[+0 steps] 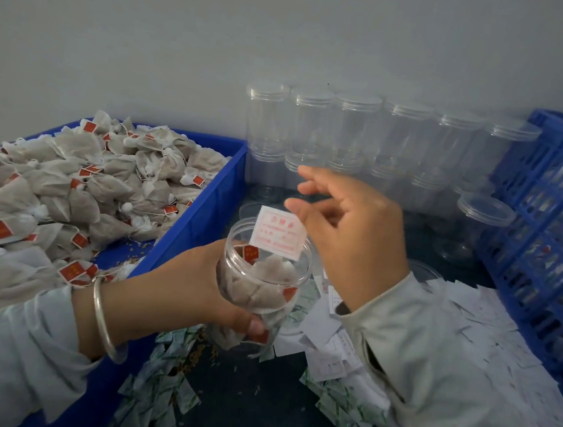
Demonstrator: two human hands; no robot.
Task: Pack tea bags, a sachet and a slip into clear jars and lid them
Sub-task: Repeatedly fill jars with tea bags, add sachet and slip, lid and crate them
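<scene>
Head view: your left hand point(194, 284) gripped the clear plastic jar point(263, 280) of grey tea bags. Your right hand point(347, 233), fingers loosely spread, held nothing; the white printed slip point(280, 232) stood half-in at the jar's mouth and could tip out unless pushed down. Blue tea-bag tray point(204, 212) at nine o'clock; stacked lidded jars point(353, 130) at twelve, no obstruction.
</scene>
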